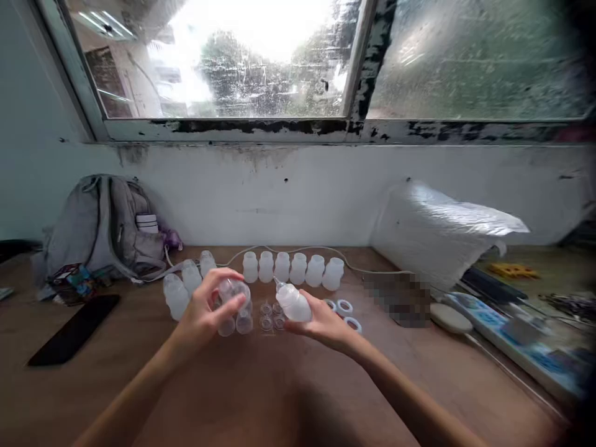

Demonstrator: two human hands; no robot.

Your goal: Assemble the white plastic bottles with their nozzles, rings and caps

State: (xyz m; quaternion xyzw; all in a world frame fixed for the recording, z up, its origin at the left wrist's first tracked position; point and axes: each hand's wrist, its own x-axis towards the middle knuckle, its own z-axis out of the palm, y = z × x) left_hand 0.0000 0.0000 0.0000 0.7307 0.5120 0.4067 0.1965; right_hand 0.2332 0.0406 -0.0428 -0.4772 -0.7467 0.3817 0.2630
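My left hand (207, 307) holds a clear rounded cap (234, 290) between thumb and fingers, above some clear caps (244, 321) standing on the table. In my right hand (321, 320) is a frosted white bottle (293, 303), tilted to the left, with a nipple-like tip at its upper end. Small clear round pieces (266, 323) lie between the two hands. White rings (344, 307) are to the right of my right hand. Behind stands a row of open frosted bottles (298, 269). More bottles with tops (176, 297) stand left of my left hand.
A grey backpack (107, 230) and a black phone (74, 329) are on the left of the wooden table (223, 397). A cable runs behind the bottles. On the right are a silvery bag (442, 230), a round white object (451, 318) and a blue-and-white box (516, 344).
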